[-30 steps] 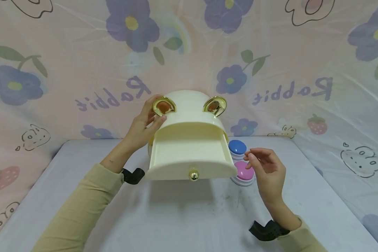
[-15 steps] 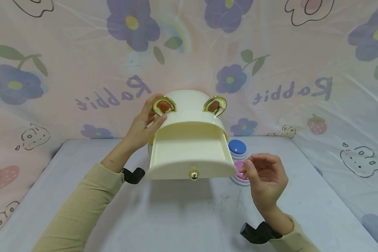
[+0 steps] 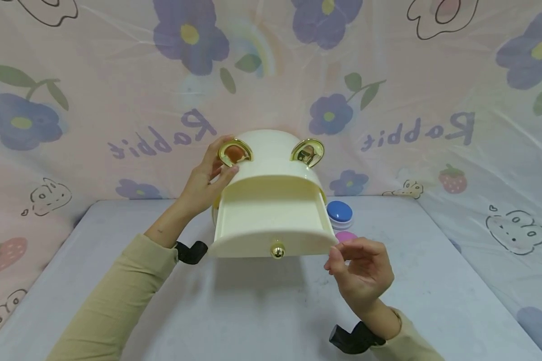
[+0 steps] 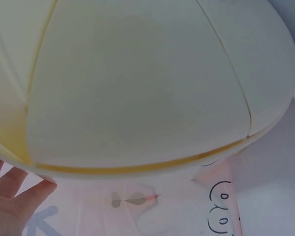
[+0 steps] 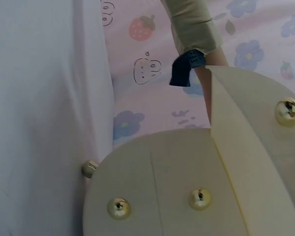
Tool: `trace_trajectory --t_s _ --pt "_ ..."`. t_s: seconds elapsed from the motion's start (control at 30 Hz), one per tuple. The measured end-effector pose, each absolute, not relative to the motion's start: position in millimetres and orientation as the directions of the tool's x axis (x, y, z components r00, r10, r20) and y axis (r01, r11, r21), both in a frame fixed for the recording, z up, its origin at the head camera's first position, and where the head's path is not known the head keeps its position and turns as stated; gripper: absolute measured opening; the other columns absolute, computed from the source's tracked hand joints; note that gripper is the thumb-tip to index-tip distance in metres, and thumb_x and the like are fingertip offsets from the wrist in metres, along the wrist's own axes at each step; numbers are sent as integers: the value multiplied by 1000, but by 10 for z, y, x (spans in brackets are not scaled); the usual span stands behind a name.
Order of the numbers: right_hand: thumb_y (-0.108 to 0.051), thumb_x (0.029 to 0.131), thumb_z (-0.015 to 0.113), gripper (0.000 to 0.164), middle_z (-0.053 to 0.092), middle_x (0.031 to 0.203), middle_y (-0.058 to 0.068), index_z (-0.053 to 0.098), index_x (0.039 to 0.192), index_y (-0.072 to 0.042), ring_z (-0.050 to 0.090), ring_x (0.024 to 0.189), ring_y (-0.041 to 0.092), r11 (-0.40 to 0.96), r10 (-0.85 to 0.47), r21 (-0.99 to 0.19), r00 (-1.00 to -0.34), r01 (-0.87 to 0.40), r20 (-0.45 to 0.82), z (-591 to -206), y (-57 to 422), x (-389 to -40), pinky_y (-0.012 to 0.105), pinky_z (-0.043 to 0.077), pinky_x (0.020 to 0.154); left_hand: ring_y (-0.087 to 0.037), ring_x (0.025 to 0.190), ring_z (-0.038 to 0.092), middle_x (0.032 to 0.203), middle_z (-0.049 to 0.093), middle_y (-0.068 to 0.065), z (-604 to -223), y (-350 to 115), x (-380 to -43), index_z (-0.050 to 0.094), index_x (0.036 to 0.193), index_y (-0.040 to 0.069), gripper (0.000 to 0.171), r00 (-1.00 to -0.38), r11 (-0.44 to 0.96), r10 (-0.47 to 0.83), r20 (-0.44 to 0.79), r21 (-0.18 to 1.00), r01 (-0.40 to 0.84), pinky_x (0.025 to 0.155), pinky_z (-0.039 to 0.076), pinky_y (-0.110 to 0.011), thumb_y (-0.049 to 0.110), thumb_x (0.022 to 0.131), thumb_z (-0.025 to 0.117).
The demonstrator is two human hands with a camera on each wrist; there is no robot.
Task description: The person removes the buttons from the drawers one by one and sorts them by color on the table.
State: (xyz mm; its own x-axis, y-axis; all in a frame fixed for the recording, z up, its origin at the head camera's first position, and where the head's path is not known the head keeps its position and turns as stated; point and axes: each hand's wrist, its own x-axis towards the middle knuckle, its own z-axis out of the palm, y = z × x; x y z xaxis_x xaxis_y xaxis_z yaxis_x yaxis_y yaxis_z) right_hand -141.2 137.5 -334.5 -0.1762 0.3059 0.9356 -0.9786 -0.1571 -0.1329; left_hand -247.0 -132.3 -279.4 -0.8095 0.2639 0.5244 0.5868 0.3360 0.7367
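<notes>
A cream storage box (image 3: 271,150) with two gold-rimmed ears stands mid-table, its top drawer (image 3: 271,215) pulled out. A gold knob (image 3: 277,250) sits on the drawer front. My left hand (image 3: 208,175) grips the box at its left ear, thumb in front and fingers behind. In the left wrist view, part of that hand (image 4: 12,201) shows beside the box's curved edge. My right hand (image 3: 363,268) is at the drawer's front right corner, fingers loosely curled, holding nothing. The right wrist view shows gold knobs (image 5: 200,198) on the box's lower front, with the right hand out of sight.
Right of the box stand a blue-topped round container (image 3: 340,211) and a pink-topped one (image 3: 345,236), the latter mostly hidden by my right hand. A patterned cloth (image 3: 271,75) hangs behind the white table (image 3: 253,321). Black cameras (image 3: 191,251) are strapped to both wrists.
My right hand has moved left and toward me, from beside the round containers to the drawer's front right corner, now covering most of the pink one. Left hand and drawer stay put.
</notes>
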Motion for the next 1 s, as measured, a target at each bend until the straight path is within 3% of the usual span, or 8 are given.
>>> trace_trajectory --t_s 0.3,0.63,1.0 --pt "8 76 73 23 62 73 17 53 78 21 59 54 12 -145 237 -118 -150 -982 960 -3502 1241 -1412 14 50 50 -29 131 47 137 49 -10 -2791 -1326 -2462 26 147 32 58 -813 336 264 519 740 582 111 33 -55 18 98 54" --pt "2 80 72 27 59 68 16 52 83 20 53 48 15 -108 86 -149 -158 -983 984 -3569 1187 -1426 19 44 39 -29 129 48 137 49 -10 -2781 -1327 -2450 26 147 30 58 -806 331 264 529 735 592 110 33 -56 17 98 54" --pt "1 82 71 26 57 65 18 57 95 18 53 44 14 -92 -21 -133 -131 -987 991 -3558 1087 -1414 14 44 40 -28 129 49 136 49 -9 -2772 -1319 -2448 26 147 30 57 -803 336 267 533 729 596 110 34 -55 18 98 54"
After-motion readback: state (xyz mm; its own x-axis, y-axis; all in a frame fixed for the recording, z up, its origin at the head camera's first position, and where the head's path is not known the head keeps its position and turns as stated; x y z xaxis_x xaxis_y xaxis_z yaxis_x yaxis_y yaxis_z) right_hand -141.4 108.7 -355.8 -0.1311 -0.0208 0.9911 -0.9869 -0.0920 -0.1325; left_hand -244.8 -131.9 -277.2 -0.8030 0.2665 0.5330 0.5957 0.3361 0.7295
